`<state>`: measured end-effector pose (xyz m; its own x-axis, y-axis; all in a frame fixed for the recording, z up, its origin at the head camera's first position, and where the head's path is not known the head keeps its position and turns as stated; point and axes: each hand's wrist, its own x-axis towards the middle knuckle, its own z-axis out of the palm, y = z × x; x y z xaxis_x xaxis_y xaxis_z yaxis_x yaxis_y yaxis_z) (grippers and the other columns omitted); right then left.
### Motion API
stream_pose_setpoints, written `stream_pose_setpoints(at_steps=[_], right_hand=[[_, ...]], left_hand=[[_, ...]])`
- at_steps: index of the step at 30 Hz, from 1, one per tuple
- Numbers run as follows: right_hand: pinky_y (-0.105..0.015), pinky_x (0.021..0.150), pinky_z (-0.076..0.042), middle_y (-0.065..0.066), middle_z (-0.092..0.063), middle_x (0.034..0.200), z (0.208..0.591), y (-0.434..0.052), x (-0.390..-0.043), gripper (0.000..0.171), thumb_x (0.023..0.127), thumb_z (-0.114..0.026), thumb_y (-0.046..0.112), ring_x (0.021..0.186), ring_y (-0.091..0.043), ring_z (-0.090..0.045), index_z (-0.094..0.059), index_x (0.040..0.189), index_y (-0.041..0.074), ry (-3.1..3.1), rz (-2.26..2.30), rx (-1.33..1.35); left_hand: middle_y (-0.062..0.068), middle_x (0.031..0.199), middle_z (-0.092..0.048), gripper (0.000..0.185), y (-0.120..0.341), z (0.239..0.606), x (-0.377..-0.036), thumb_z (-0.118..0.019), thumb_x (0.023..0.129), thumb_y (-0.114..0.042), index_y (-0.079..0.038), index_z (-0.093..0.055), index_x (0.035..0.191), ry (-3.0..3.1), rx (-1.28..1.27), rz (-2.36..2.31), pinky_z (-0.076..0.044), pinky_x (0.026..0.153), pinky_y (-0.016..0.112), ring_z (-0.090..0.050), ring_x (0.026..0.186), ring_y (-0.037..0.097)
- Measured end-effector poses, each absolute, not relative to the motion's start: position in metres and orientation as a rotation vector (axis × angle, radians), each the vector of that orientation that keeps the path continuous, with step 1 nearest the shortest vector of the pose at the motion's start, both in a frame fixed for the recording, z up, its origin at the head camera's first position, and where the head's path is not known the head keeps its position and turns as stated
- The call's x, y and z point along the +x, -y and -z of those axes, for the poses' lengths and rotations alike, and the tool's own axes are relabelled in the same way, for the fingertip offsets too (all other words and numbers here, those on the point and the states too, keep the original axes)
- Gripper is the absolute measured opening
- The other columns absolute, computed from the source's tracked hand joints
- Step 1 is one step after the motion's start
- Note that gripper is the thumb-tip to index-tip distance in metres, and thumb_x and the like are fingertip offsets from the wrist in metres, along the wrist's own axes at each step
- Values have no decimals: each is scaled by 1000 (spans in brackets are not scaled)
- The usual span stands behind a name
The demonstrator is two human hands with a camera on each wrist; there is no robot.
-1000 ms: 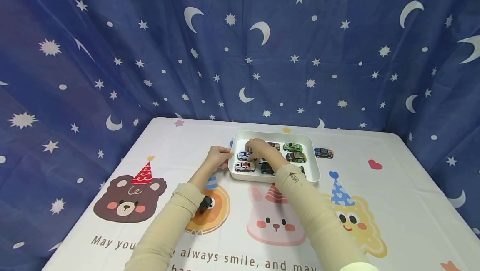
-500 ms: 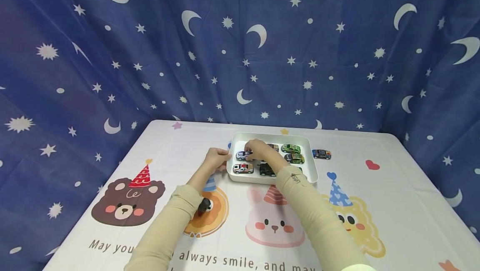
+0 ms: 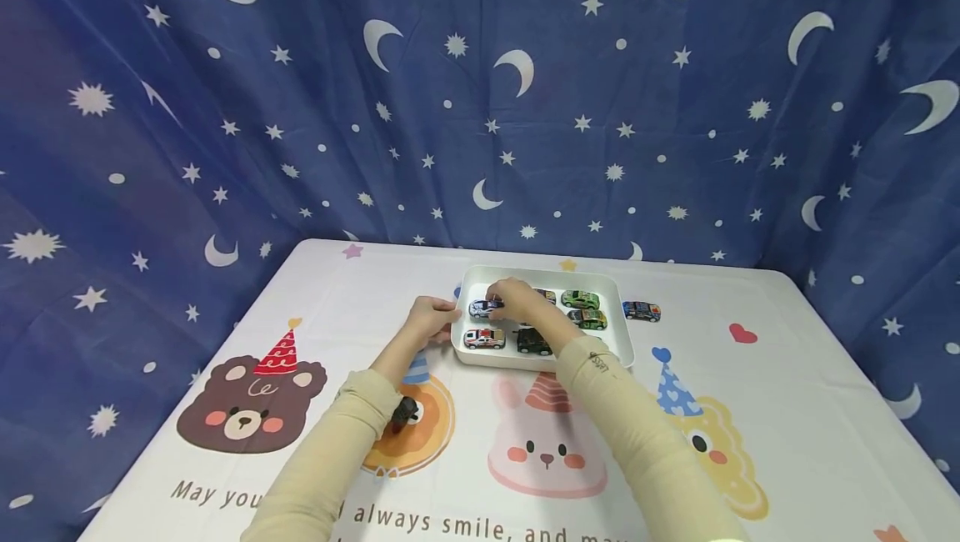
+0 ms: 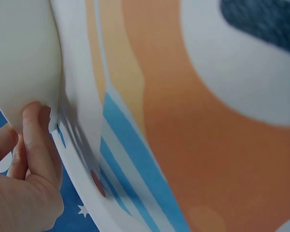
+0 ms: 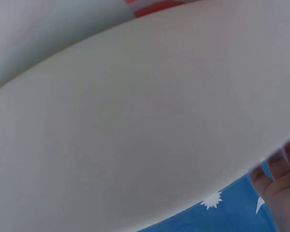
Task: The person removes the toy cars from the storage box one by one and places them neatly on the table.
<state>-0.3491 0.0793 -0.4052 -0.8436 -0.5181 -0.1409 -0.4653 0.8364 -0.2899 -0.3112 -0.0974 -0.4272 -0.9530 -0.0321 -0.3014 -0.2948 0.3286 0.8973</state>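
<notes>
The right hand [image 3: 516, 298] pinches a blue-and-white toy car [image 3: 483, 307] near the white tray's [image 3: 619, 340] left edge (long axis across the tray, nose direction unclear), while the left hand [image 3: 429, 318] grips that edge.

A lone toy car [image 3: 641, 311] sits just right of the tray [image 3: 621, 333]; behind it hangs a starry blue curtain [image 3: 300, 108].
</notes>
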Motion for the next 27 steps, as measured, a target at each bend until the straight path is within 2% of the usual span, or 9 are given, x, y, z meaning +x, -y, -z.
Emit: stream_pose_setpoints(at_steps=[10, 17, 27], right_hand=[[-37, 92, -51, -10, -67, 109, 403, -83, -345, 32, 85, -70, 17, 100, -23, -62, -65, 113, 3, -2852, 422, -824], [-37, 97, -50, -12, -67, 114, 401, -86, -342, 33, 86, -68, 14, 107, -24, -61, -64, 115, 1, -2842, 505, -851], [-37, 95, -50, -15, -65, 115, 395, -101, -336, 30, 87, -66, 11, 108, -27, -60, -64, 115, -1, -2844, 553, -970]], left_hand=[[21, 108, -67, 31, 98, 426, -312, -63, 89, -11, 1, -63, 118, -2345, -329, -1669, -50, 48, 13, -58, 61, 6], [21, 107, -68, 31, 97, 425, -311, -64, 89, -10, 2, -63, 117, -2341, -341, -1675, -50, 48, 14, -60, 63, 8], [21, 107, -67, 31, 98, 426, -312, -63, 89, -11, 2, -62, 118, -2355, -315, -1665, -51, 50, 14, -59, 63, 6]])
